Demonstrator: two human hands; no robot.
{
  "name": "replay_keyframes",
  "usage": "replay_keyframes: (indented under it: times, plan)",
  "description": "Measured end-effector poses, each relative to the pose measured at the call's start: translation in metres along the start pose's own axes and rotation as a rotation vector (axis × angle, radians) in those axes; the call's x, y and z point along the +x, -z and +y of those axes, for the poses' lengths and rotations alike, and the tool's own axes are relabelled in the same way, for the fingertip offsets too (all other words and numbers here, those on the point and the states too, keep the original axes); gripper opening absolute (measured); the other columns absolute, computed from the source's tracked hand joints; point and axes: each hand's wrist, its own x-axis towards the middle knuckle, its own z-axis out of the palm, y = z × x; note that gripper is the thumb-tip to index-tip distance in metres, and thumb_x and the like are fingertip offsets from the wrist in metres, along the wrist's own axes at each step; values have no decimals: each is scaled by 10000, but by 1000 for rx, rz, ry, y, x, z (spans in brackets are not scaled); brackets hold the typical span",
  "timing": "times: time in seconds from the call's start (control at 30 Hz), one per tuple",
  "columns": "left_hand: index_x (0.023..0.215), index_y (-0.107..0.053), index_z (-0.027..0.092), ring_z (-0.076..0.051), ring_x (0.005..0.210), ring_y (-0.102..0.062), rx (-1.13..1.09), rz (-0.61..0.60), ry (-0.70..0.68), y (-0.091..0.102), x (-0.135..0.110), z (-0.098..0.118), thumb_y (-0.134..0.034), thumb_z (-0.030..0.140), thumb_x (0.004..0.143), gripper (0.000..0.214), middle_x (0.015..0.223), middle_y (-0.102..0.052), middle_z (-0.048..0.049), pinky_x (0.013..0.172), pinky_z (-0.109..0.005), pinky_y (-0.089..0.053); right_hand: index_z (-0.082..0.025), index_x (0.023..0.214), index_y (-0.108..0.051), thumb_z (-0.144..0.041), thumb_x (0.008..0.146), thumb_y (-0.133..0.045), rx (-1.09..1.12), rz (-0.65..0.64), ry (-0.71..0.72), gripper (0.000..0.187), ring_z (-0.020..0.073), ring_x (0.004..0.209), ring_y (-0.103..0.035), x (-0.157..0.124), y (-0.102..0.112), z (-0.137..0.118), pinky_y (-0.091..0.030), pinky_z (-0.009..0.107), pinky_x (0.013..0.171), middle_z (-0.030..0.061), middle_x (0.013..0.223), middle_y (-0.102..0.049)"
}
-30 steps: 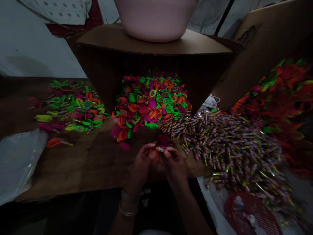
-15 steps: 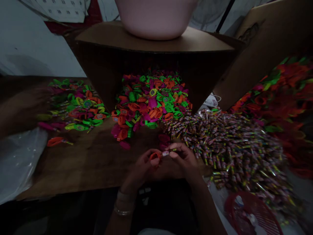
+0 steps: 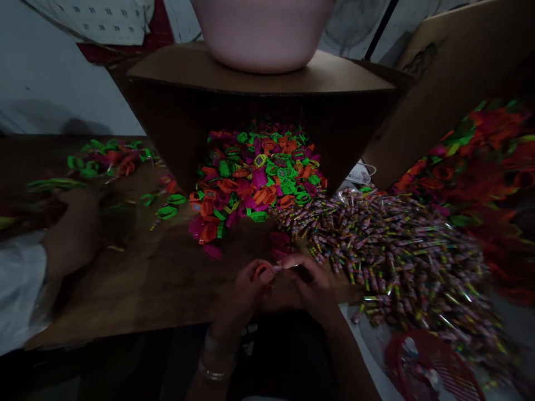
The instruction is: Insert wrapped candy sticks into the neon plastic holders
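My left hand (image 3: 246, 289) is closed around an orange toy watch (image 3: 261, 270), whose band shows as a loop above the fingers. Close against it, my right hand (image 3: 311, 283) pinches a small wrapped candy (image 3: 277, 268) at the watch; the fingers cover most of it. Just beyond my fingertips lie a few magenta toy watches (image 3: 280, 239) on the wooden table (image 3: 167, 289). A heap of wrapped candies (image 3: 388, 239) spreads to the right of my right hand.
An open cardboard box (image 3: 167, 128) spills bright toy watches (image 3: 254, 178), with a pink basin (image 3: 263, 39) on top. At left, a co-worker's hand (image 3: 75, 223) reaches among more watches (image 3: 108, 159). A red basket (image 3: 434, 367) stands front right, and more watches (image 3: 480, 150) pile behind.
A co-worker's arm has come in from the left and moved many watches there leftward. My hands have drawn closer together, and the candy between them is now mostly covered.
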Motion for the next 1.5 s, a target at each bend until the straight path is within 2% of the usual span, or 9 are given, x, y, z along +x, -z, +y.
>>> replay_keyframes:
  times: [0.17,0.4,0.5,0.57,0.73,0.87,1.03,1.3,1.5]
  plan:
    - [787,-568,169,-86,588,-477,-22,-48,45,-5,-2,-4,-724,414,665,315,680,-517,24,487,-171,-358,-236,772,-686,-213,765,-633,-74,-30,42,59,189,827,-637,0,6,-1,-488,306,791,19,810,-698]
    - [881,-663,193,-195,791,-594,419,63,-85,5,-6,3,-776,329,594,336,843,-678,-40,694,-275,-469,-242,914,-697,-215,715,-691,-33,-22,-15,201,190,894,-643,6,18,-5,-507,304,810,24,947,-706]
    - [946,-676,219,-225,883,-619,112,105,-134,30,2,42,-704,549,650,444,952,-698,-58,648,-266,-485,-269,1081,-649,-236,669,-752,154,72,-56,426,211,1019,-630,7,18,-10,-500,345,880,42,1141,-674]
    - [972,-664,226,-231,1064,-581,-218,177,-368,49,10,70,-486,734,724,592,1092,-673,-52,746,-260,-502,-272,1089,-647,-256,646,-775,209,129,-87,461,219,1022,-636,6,18,-10,-502,362,883,48,1141,-682]
    - [924,-643,212,-210,1011,-621,-368,337,-337,80,29,81,-491,644,796,476,1071,-690,-58,738,-281,-523,-238,896,-717,-361,606,-781,98,238,-173,322,188,761,-664,0,23,6,-526,306,692,32,861,-740]
    - [1035,-628,208,-205,876,-662,185,222,-252,67,54,53,-649,380,752,332,1032,-702,-82,724,-315,-511,-187,593,-660,-506,537,-764,-4,325,-286,340,111,413,-468,-5,31,22,-379,235,423,-31,432,-552]
    - [849,-673,167,-310,1094,-573,813,276,-399,32,111,51,-621,180,704,154,1017,-692,-139,915,-387,-418,-197,429,-506,-573,595,-692,-101,322,-272,451,96,410,-407,-8,40,17,-333,232,443,-31,392,-474]
    - [724,-620,156,-382,1183,-473,899,341,-439,22,138,51,-582,85,667,99,998,-648,-196,909,-423,-367,-218,476,-453,-613,673,-590,-311,297,-157,463,105,414,-396,-8,54,12,-334,229,446,-48,409,-430]
    - [763,-627,197,-282,973,-608,662,257,-417,27,111,38,-649,233,674,98,921,-682,-94,861,-375,-448,-198,595,-574,-497,759,-569,-661,224,-191,341,187,654,-608,56,47,39,-431,259,618,42,631,-654]
